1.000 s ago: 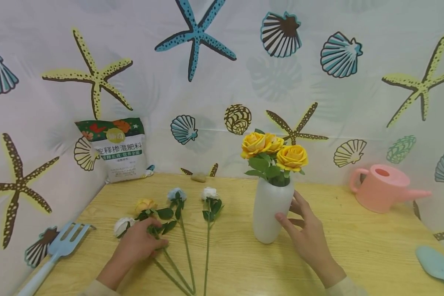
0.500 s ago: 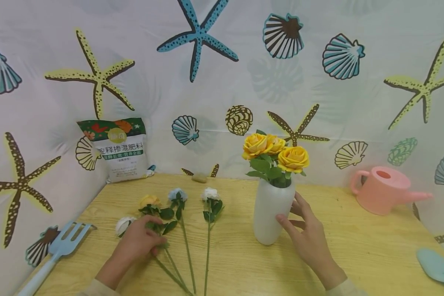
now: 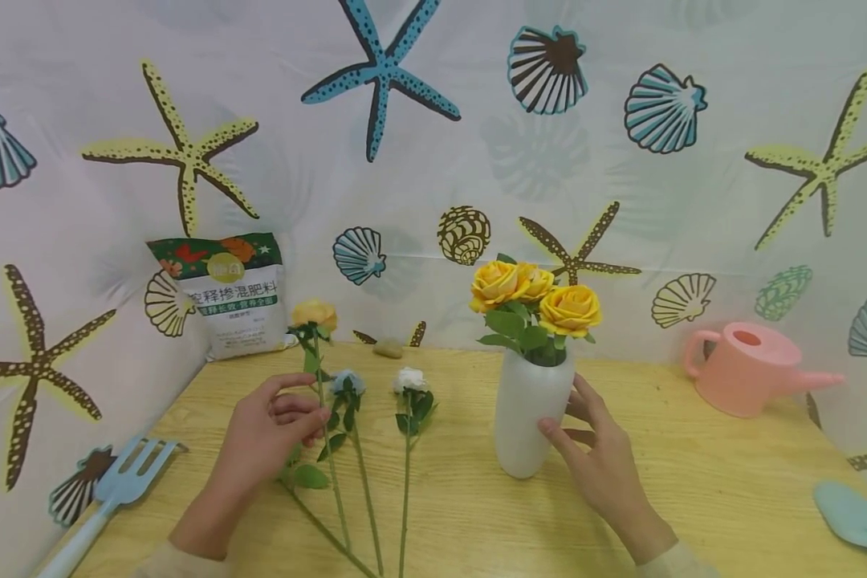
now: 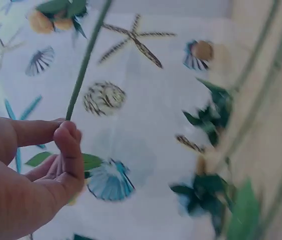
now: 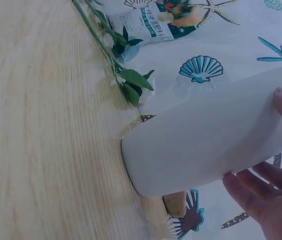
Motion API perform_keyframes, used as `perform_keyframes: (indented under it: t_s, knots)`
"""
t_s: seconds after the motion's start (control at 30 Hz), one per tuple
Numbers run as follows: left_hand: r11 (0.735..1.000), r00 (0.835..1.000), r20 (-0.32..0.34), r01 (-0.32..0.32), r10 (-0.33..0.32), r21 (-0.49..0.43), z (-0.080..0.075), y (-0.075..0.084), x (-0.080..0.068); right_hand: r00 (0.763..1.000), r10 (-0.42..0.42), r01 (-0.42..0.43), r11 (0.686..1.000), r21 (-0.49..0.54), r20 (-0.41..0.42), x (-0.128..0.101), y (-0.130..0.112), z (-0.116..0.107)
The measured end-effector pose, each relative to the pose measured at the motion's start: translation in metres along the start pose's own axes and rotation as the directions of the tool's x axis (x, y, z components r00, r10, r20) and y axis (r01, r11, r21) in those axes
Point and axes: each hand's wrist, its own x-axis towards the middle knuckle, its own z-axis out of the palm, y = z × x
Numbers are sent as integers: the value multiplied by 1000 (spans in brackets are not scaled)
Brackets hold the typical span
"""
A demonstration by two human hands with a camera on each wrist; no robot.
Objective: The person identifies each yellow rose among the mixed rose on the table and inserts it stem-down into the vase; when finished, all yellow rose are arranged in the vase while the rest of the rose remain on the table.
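My left hand (image 3: 267,425) pinches the green stem of an orange-yellow rose (image 3: 314,315) between thumb and fingers; the bloom stands up off the table. In the left wrist view, the stem (image 4: 88,62) runs up from the fingertips. My right hand (image 3: 603,466) holds the side of a white vase (image 3: 531,413), thumb in front and fingers behind. Several yellow roses (image 3: 571,311) stand in the vase. On the table lie a blue flower (image 3: 348,381) and a white flower (image 3: 409,380). Another stem with leaves (image 3: 311,476) lies under my left hand, its bloom hidden.
A blue toy fork (image 3: 126,474) lies at the left edge. A fertilizer bag (image 3: 238,305) leans against the patterned cloth at the back left, with a small stone (image 3: 388,348) to its right. A pink watering can (image 3: 747,369) and a light blue scoop (image 3: 848,510) are at the right.
My left hand has lifted the orange-yellow rose from the table, raising its bloom upward and tilting it upright. The right hand and the vase have stayed in place.
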Motion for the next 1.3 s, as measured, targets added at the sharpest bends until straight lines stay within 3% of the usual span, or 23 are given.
perform_keyframes:
  t_s: [0.1, 0.17, 0.23, 0.33, 0.43, 0.5, 0.67, 0.83, 0.9, 0.93, 1.0, 1.07, 1.2, 1.27, 1.3]
  knots:
    - [992, 993, -51, -113, 110, -55, 19, 25, -5, 1000, 1, -1, 1000, -1, 3, 0, 0, 0]
    - [968, 969, -85, -238, 231, -84, 34, 41, -7, 1000, -3, 3, 1000, 1, 3, -1, 0, 0]
    - [914, 920, -112, -387, 375, -123, 51, 53, -8, 1000, -8, 8, 1000, 4, 1, -1, 0, 0]
    - [794, 811, -150, -585, 566, -168, 74, 69, -6, 1000, -17, 17, 1000, 4, 0, -1, 0, -1]
    - [682, 713, -181, -701, 678, -206, 96, 84, -2, 1000, -25, 25, 1000, 1, -4, -1, 0, -2]
    - [629, 662, -201, -749, 722, -210, 109, 93, 2, 999, -32, 32, 999, -1, -8, -1, 0, -3]
    - [536, 571, -281, -821, 771, -197, 133, 115, 15, 999, -34, 34, 999, 7, -19, 1, 0, -4]
    - [418, 451, -371, -892, 812, -169, 142, 132, 25, 1000, -24, 24, 999, 23, 0, 0, 1, -2]
    - [384, 412, -385, -911, 826, -150, 144, 135, 28, 1000, -27, 27, 999, 22, 3, 0, 1, -1]
    - [375, 398, -386, -917, 832, -137, 145, 136, 29, 1000, -29, 29, 999, 22, 2, -1, 1, -1]
    - [373, 390, -381, -920, 838, -122, 148, 137, 33, 1000, -29, 29, 999, 19, -2, -1, 1, -1]
    - [390, 404, -363, -914, 840, -115, 152, 135, 36, 1000, -25, 25, 1000, 13, -2, 0, 0, -1]
    - [447, 450, -335, -890, 828, -89, 162, 126, 39, 1000, -16, 16, 1000, 10, 1, 0, 0, -2]
    - [469, 460, -334, -881, 823, -56, 165, 122, 38, 1000, -21, 21, 1000, 11, 0, 0, 1, -1]
    - [474, 456, -338, -880, 824, -32, 167, 121, 37, 1000, -26, 26, 1000, 12, -1, 0, 1, -1]
